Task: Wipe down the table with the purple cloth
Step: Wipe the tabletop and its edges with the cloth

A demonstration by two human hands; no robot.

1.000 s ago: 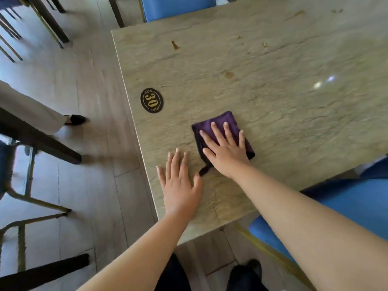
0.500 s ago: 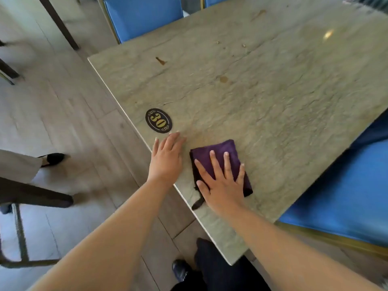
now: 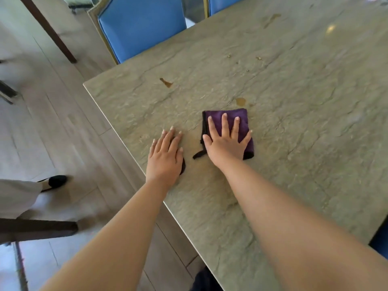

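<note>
A folded purple cloth (image 3: 243,120) lies flat on the stone-patterned table (image 3: 304,127), a short way in from its left edge. My right hand (image 3: 225,141) presses on the cloth with straight, spread fingers. My left hand (image 3: 165,156) lies flat on the table just left of the cloth and covers most of a black oval number plate (image 3: 183,166). A brown stain (image 3: 240,100) sits just beyond the cloth's far edge. Another brown stain (image 3: 167,82) lies further left. Small crumbs (image 3: 229,55) are scattered further back.
Blue chairs (image 3: 142,26) stand at the table's far end. Another person's shoe (image 3: 56,181) and pale garment are on the wooden floor to the left, beside a dark chair leg (image 3: 37,228). My dark shoes show under the table's near edge.
My right hand has pushed the cloth away from me, toward the nearer brown stain. My left hand slid forward onto the number plate. The camera view shifted and came closer.
</note>
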